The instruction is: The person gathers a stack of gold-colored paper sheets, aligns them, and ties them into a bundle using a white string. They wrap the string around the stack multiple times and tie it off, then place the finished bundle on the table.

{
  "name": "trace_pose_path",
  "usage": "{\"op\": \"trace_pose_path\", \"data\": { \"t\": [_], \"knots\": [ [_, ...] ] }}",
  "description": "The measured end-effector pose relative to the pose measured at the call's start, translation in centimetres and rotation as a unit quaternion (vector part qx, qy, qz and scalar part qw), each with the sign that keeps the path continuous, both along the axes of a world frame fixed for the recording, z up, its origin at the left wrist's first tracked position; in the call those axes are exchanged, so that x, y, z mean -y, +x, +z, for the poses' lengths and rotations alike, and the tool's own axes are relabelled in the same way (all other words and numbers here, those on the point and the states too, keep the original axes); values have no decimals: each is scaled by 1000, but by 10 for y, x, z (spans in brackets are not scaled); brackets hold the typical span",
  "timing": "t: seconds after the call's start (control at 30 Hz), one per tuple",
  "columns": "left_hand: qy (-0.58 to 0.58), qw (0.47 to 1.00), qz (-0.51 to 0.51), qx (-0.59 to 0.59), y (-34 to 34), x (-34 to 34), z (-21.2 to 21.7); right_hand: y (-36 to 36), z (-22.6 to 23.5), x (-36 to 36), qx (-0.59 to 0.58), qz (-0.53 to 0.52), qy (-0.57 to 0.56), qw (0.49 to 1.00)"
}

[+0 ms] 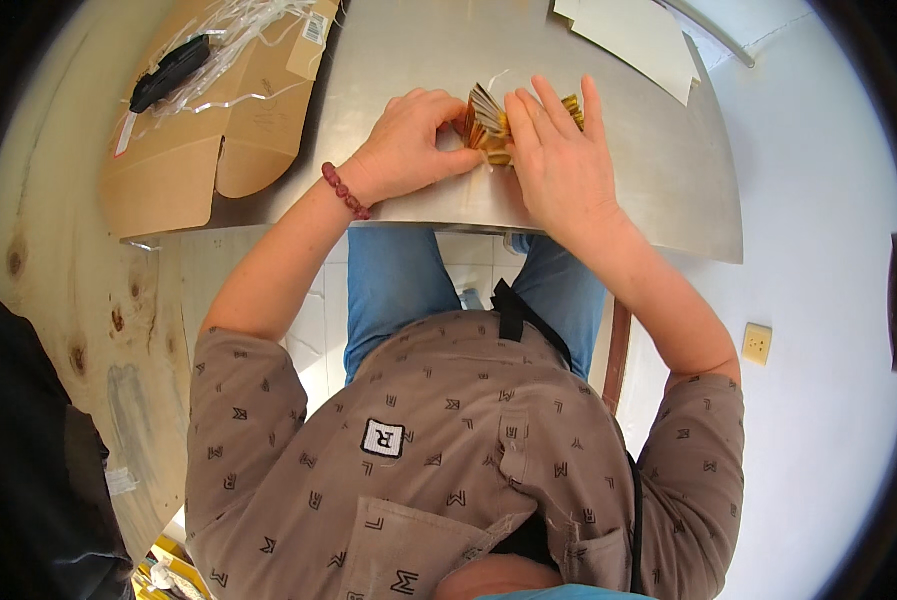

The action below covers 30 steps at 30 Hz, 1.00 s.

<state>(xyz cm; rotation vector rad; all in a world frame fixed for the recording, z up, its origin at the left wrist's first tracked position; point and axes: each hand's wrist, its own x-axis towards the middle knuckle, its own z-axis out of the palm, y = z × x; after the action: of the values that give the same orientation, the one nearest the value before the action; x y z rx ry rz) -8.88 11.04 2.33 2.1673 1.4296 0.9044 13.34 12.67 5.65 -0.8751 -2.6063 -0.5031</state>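
Observation:
A small bundle of thin leaf-like pieces (485, 112), gold, yellow and whitish, stands fanned out on the metal table (398, 50). I cannot make out its exact kind. At its left end, my left hand (408, 140) grips the edge between a bent thumb and curled fingers; a dark red bead bracelet circles that wrist. My right hand (566, 165) rests over the right part of the bundle, its fingers stretched out and palm down. Yellow-gold edges (572, 108) show between those fingers, while the hand covers the rest.
Left on the table lies an opened brown cardboard box (168, 170), bearing clear plastic strips (230, 55) and a black object (171, 73). White sheets (633, 45) lie at the far right. A white wall (808, 200) with an outlet (756, 343) borders the right side.

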Motion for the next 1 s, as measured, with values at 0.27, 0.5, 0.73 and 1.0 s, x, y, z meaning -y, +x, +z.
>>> {"op": "trace_pose_path", "data": {
  "t": [0.27,0.5,0.73,1.0],
  "knots": [
    [-34,999,-8,-7,-1,2,6,5,0,8,10,4,5,1000],
    [-25,999,-8,30,-1,5,7,4,0,-2,9,9,-16,1000],
    [106,986,-20,124,2,11,23,21,20,0,-99,-3,-187,977],
    [-23,901,-61,429,35,25,22,30,19,11,-232,8,-385,893]
  ]
}}
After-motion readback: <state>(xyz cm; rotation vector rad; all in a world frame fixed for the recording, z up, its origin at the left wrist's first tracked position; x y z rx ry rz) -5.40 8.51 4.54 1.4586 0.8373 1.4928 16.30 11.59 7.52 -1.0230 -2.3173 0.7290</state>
